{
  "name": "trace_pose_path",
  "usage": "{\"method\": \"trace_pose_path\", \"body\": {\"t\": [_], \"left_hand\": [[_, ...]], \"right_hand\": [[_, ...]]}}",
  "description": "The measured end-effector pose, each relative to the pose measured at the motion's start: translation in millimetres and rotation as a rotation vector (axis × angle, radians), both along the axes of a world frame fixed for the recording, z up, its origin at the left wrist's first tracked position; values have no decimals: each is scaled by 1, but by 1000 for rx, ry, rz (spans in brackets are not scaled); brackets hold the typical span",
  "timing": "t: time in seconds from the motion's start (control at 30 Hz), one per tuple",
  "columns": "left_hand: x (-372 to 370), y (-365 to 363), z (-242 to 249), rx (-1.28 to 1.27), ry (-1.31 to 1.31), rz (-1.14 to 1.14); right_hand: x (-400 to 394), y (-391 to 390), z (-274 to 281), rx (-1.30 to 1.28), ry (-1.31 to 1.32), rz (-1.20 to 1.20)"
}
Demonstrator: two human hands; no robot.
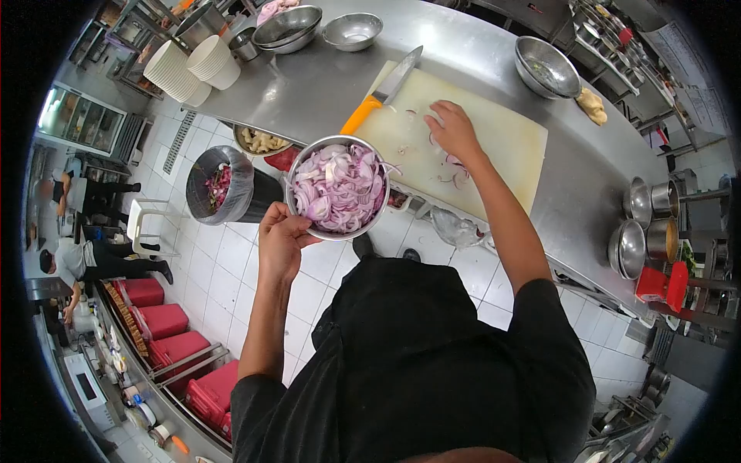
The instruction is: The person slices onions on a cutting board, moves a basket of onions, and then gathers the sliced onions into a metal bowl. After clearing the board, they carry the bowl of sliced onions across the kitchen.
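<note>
My left hand (283, 238) grips the rim of a steel bowl (290, 202) heaped with sliced red onion (340, 185). The bowl is held up at the front edge of the steel table. Over a pale cutting board (505, 147), my right hand (454, 131) is open, fingers apart and pointing left. A few onion slivers (455, 171) lie on the board beneath and beside it. To the left of that hand, a knife (382, 90) with an orange handle rests across the board's left edge, its blade toward the back.
A lined bin (199, 185) with onion scraps stands left of the bowl. Steel bowls (353, 32) and stacked white tubs (212, 63) line the back left; another steel bowl (548, 68) sits back right. Two people (85, 258) are far left, near red bins (177, 347).
</note>
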State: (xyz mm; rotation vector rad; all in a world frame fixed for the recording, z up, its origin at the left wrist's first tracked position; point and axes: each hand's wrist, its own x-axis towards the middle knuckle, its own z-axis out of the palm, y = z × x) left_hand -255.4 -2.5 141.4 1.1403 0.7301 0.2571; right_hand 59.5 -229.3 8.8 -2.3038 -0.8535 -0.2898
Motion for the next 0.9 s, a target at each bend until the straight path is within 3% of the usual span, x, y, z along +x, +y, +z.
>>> {"method": "trace_pose_path", "body": {"t": [0.2,0.3,0.4,0.57,0.8,0.9], "left_hand": [[-3,-3,-4,-27,-4,57],[-7,-4,-5,-2,6,63],[-7,-3,-8,0,-7,54],[-5,-3,-7,-7,-4,77],[-1,2,-15,-22,-24,70],[5,5,-15,-50,-46,33]], "right_hand": [[9,57,-4,-49,62,25],[-3,75,0,109,60,-26],[3,84,-5,-25,59,-88],[11,97,-25,39,74,-191],[2,71,-22,-193,113,-48],[-16,40,6,10,176,-44]]}}
